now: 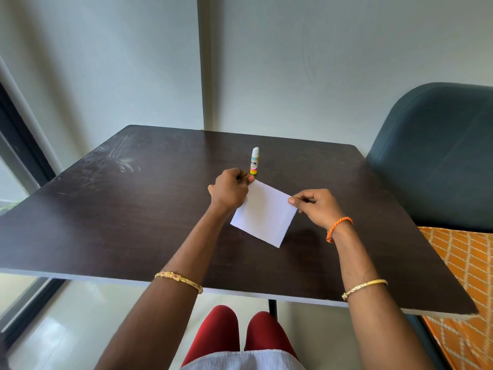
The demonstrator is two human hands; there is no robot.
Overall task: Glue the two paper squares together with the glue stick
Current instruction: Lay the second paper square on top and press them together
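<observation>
A white paper square [264, 214] is held above the dark table [133, 222], turned like a diamond. My left hand [229, 189] pinches its far left corner and my right hand [316, 206] pinches its right corner. Only one white sheet shows; I cannot tell whether a second lies against it. The glue stick [254, 161], yellow with a white cap, stands upright on the table just beyond my left hand, capped and apart from both hands.
A dark green chair back [440, 156] stands at the table's right, with an orange patterned cloth [464, 276] below it. The wall runs close behind the far table edge. A window frame [18, 145] is at the left.
</observation>
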